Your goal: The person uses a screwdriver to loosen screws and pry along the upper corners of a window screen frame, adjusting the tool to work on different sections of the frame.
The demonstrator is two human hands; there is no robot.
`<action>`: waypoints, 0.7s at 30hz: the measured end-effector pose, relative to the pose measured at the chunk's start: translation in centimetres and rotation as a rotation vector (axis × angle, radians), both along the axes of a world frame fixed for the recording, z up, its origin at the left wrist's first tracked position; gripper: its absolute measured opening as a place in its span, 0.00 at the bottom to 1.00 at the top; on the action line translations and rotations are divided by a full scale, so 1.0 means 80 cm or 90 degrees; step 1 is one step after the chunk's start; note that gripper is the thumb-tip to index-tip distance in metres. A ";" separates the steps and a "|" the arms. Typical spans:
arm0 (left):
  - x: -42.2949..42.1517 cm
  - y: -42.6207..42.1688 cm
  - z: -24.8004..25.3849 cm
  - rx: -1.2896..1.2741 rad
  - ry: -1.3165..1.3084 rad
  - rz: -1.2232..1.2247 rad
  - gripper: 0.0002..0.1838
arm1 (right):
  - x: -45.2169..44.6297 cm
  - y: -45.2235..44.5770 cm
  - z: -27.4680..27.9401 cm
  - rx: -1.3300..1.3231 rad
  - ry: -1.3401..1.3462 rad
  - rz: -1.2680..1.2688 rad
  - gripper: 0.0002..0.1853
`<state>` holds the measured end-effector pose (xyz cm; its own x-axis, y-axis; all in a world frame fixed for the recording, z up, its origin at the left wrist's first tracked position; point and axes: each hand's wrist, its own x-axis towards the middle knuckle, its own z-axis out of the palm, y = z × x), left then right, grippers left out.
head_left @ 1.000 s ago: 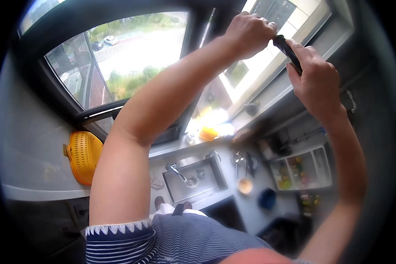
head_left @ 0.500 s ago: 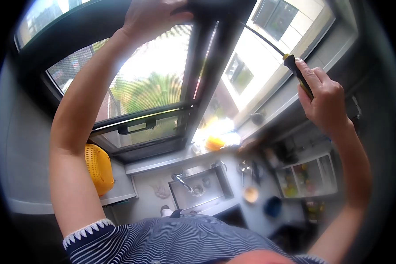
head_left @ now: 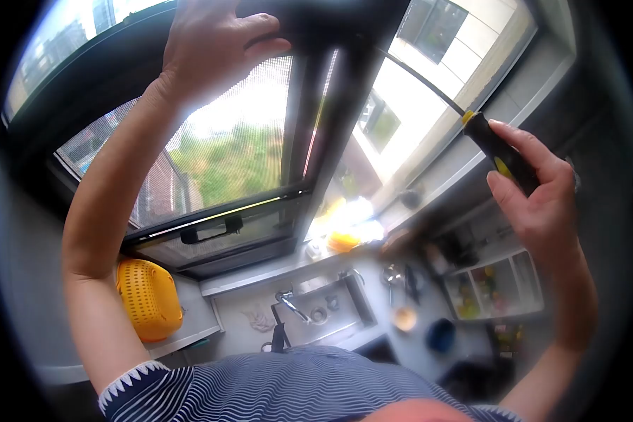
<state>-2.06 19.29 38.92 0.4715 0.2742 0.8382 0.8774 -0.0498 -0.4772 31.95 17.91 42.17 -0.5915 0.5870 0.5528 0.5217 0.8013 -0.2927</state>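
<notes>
Screwdriver (head_left: 501,151) held in right hand (head_left: 547,188); left hand (head_left: 207,48) at window frame (head_left: 315,27), grip unclear.

Yellow basket (head_left: 150,300), striped navy shirt (head_left: 288,383)

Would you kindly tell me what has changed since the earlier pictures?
The left hand has moved leftward, away from the screwdriver, to the dark window frame; its grip there is unclear. The right hand sits lower in view, still holding the screwdriver. The yellow basket and faucet stayed put.
</notes>
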 end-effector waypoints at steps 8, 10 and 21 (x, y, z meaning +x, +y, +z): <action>-0.005 0.007 -0.006 0.024 -0.015 -0.018 0.18 | 0.014 0.013 -0.013 -0.557 0.301 0.040 0.22; 0.000 0.002 -0.003 0.008 -0.009 -0.002 0.20 | 0.012 0.010 -0.022 -0.576 0.326 0.056 0.22; 0.001 0.003 -0.003 -0.006 -0.019 0.010 0.18 | 0.008 0.007 -0.016 -0.547 0.305 0.041 0.23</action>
<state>-1.99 19.52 38.67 0.4421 0.2897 0.8489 0.8919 -0.0412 -0.4504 32.60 18.46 40.91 -0.4616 0.8755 0.1426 0.1592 0.2399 -0.9576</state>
